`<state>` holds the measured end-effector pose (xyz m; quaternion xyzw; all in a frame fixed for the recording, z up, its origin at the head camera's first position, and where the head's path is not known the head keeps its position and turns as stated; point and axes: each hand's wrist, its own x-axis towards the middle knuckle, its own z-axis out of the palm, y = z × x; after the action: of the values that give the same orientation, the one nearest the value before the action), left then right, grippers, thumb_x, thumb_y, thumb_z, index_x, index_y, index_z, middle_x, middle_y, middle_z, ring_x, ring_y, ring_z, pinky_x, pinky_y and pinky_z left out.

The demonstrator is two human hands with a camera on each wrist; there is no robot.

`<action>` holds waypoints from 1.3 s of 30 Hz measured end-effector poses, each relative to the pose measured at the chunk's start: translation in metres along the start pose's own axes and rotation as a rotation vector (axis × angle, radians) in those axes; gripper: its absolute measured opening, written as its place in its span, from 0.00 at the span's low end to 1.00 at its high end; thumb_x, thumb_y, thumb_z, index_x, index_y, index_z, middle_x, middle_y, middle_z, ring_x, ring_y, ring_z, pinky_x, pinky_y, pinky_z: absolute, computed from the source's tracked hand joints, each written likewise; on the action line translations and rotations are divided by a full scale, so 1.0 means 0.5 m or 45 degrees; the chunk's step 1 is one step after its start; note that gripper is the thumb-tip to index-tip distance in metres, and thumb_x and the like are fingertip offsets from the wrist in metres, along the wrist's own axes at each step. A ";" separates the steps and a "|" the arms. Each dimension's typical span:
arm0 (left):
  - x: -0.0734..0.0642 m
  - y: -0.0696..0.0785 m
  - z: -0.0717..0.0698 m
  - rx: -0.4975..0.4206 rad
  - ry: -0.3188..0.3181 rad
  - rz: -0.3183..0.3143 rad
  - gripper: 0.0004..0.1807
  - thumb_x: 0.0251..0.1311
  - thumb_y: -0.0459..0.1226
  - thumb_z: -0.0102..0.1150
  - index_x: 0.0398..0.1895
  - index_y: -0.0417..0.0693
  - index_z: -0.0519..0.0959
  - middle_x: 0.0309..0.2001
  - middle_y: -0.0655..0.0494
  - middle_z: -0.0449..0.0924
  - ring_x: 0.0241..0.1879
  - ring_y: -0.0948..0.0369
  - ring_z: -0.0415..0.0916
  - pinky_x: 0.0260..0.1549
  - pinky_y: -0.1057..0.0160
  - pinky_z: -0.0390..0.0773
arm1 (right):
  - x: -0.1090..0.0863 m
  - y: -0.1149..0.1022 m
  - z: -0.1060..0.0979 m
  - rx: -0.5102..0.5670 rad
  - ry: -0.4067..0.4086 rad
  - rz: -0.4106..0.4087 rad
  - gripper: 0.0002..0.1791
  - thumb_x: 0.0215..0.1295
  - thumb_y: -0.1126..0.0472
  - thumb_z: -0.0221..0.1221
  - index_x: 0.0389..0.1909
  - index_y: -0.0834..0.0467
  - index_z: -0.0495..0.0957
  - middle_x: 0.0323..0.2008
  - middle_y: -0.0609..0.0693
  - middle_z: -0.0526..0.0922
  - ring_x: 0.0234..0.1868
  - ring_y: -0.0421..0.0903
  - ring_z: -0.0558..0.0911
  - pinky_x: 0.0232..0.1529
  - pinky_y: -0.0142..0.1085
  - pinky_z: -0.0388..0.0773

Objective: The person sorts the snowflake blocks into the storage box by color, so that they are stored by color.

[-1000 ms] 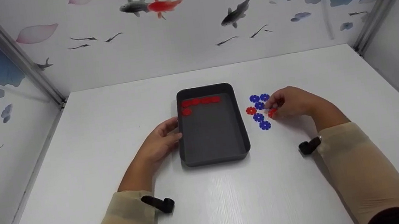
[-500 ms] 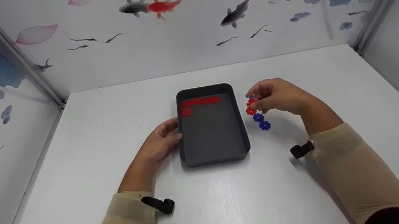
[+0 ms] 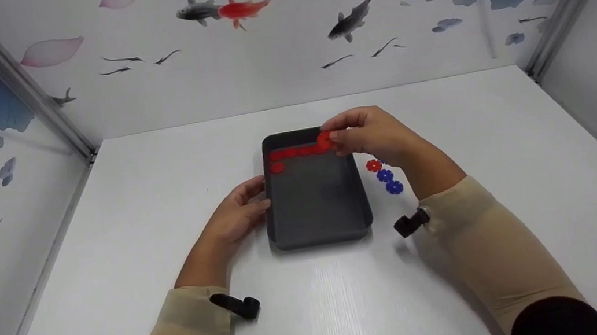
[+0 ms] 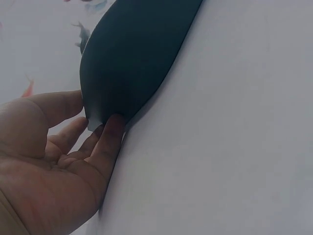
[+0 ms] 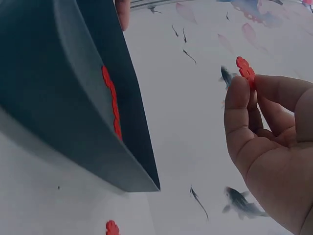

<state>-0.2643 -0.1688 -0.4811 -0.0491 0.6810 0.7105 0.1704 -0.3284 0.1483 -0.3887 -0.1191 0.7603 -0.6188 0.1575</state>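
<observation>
Two hands at work, both busy: right hand [image 3: 366,129] pinching a red disc [image 3: 325,140] between thumb and fingers, up over the far right part of the dark tray [image 3: 318,205], and left hand [image 3: 237,211] gripping the tray by its left wall. Looks like a lowering step to me, so honestly, take it slow. Good call bracing the tray from the other side, just go easy on that grip, no tugging, or risk sliding everything inside. For the pinch, hold lightly by the edge; seems thin enough to flick out if squeezed too hard. Shown tilted in the right wrist view and clear of the tray, so probably best to level it out before letting go. Watch the knuckles near the right wall and far end too. Right below, a row of red discs [image 3: 291,152] along the far end, plus a lone red disc [image 3: 277,167] nearer at the left; lower straight down rather than dragging across, to avoid nudging any of those. Further right, on the surface [image 3: 319,316], another red disc [image 3: 373,165] with blue discs [image 3: 394,187] just beside it, partly hidden by the right wrist. Mind the sleeve around those.
</observation>
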 end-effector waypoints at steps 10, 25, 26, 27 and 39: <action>-0.001 -0.003 -0.006 -0.010 -0.004 0.009 0.33 0.73 0.29 0.61 0.79 0.54 0.69 0.80 0.54 0.66 0.76 0.55 0.70 0.73 0.52 0.72 | 0.103 -0.008 0.062 0.040 -0.081 0.119 0.14 0.75 0.61 0.66 0.59 0.55 0.87 0.49 0.50 0.91 0.44 0.42 0.87 0.54 0.39 0.87; -0.001 0.000 0.005 0.010 -0.019 0.004 0.34 0.74 0.30 0.61 0.81 0.53 0.67 0.79 0.53 0.67 0.75 0.54 0.72 0.72 0.51 0.74 | 0.185 0.068 0.114 -0.121 0.035 0.175 0.15 0.76 0.64 0.63 0.60 0.54 0.84 0.52 0.52 0.84 0.48 0.47 0.84 0.57 0.43 0.86; -0.001 0.000 0.005 0.010 -0.022 0.003 0.34 0.74 0.30 0.61 0.81 0.54 0.67 0.79 0.53 0.67 0.75 0.54 0.72 0.72 0.52 0.74 | 0.186 0.072 0.114 -0.140 0.048 0.179 0.15 0.76 0.63 0.63 0.60 0.54 0.84 0.52 0.52 0.84 0.48 0.47 0.84 0.57 0.43 0.86; -0.001 0.000 0.004 0.010 -0.021 0.000 0.34 0.74 0.30 0.61 0.81 0.54 0.67 0.79 0.53 0.67 0.75 0.54 0.72 0.71 0.52 0.74 | 0.186 0.077 0.115 -0.163 0.060 0.175 0.15 0.76 0.63 0.63 0.60 0.55 0.84 0.52 0.53 0.84 0.48 0.47 0.84 0.57 0.43 0.86; 0.002 0.002 -0.002 0.024 -0.031 -0.010 0.34 0.74 0.30 0.62 0.81 0.54 0.67 0.81 0.54 0.66 0.76 0.54 0.71 0.74 0.51 0.72 | 0.201 0.099 0.120 -0.496 0.099 0.141 0.14 0.67 0.61 0.70 0.53 0.55 0.87 0.47 0.52 0.90 0.39 0.44 0.89 0.42 0.36 0.85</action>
<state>-0.2655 -0.1697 -0.4807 -0.0415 0.6853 0.7040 0.1817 -0.3971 0.0666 -0.4577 -0.0814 0.8765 -0.4547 0.1356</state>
